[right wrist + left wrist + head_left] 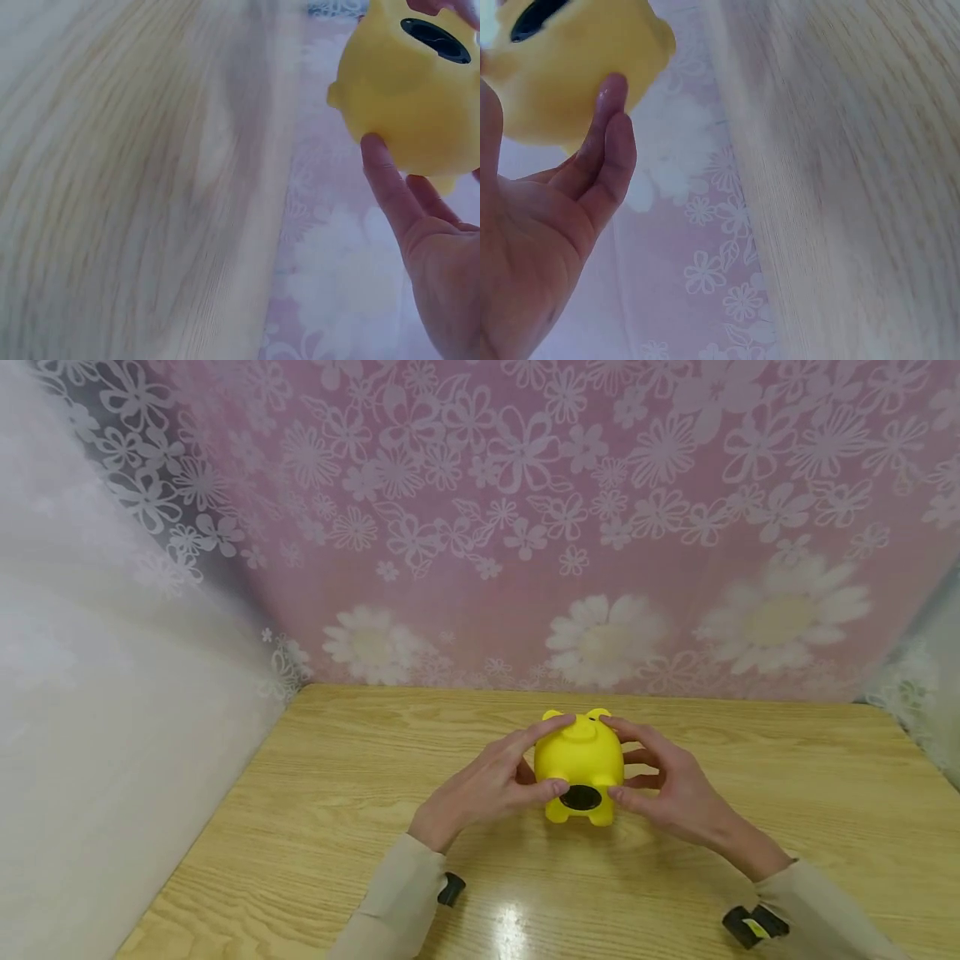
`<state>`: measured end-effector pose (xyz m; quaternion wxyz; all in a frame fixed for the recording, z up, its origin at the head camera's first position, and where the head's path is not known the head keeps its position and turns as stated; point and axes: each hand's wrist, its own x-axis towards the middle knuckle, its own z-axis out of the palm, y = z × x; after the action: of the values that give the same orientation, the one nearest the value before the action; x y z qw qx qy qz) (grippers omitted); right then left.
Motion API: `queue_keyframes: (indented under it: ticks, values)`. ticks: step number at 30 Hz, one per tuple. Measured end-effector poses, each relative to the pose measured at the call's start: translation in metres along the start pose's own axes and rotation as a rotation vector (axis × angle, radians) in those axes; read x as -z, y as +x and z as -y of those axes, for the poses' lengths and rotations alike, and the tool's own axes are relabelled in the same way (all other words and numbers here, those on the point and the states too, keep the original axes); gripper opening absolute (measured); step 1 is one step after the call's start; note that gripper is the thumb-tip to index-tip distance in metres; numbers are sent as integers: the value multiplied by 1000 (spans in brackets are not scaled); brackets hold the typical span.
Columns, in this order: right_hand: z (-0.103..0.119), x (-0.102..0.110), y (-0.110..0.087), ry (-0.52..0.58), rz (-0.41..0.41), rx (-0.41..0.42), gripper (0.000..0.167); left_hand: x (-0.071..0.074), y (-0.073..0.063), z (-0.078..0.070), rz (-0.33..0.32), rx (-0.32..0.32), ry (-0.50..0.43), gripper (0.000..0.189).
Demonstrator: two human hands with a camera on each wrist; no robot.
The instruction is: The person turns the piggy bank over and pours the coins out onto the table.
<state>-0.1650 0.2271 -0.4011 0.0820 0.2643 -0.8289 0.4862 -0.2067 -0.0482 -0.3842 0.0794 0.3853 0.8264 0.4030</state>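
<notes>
A yellow pig-shaped piggy bank (579,762) is held over the table between both hands, its ears towards the back and a black oval (581,797) on its underside facing the head camera. My left hand (491,781) grips its left side, thumb beside the oval and a finger near the snout. On the other side my right hand (678,793) holds it, thumb by the oval and index finger near an ear. In the left wrist view fingertips (612,94) touch the yellow body. A finger of the right hand presses the body in the right wrist view.
The wooden table (337,810) reaches back to a pink flowered curtain (480,527). At the left hangs a pale cloth (112,693). Black straps (753,927) show at the wrists, under beige sleeves (397,893).
</notes>
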Motion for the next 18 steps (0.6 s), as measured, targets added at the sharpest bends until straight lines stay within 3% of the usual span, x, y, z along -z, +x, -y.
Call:
queue_keyframes:
  ticks: [4,10,13,18]
  values:
    - [7,0,0,67,3,-73,64,-2,2,-1,-33,6,94,67]
    - [7,0,0,173,8,-114,53,-11,9,-1,-149,20,256,80]
    - [9,-1,1,188,6,-150,49,-14,12,-1,-140,-11,188,79]
    - [15,-1,3,216,24,-253,46,-20,16,3,-47,-61,-82,68]
